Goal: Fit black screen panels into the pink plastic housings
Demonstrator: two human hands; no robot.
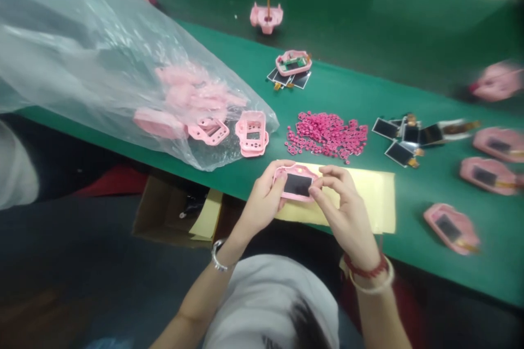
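Observation:
A pink casing (285, 194) with a dark screen (298, 185) in it is held above yellow sheets (374, 196) at the bench's near edge. My left hand (265, 196) grips its left end, thumb on the front. Bent fingers of my right hand (341, 202) pinch its right edge. Just beyond lies a heap of small magenta parts (327, 133). Loose screens (399, 153) lie to the right of the heap, and stacked pink frames (252, 133) to its left.
A clear plastic bag (102, 54) of pink shells covers the left of the green bench (409, 103). Pink casings with screens (450, 228) line the right. A casing with a circuit board (293, 63) rests on screens behind. Below the bench stands a cardboard box (159, 218).

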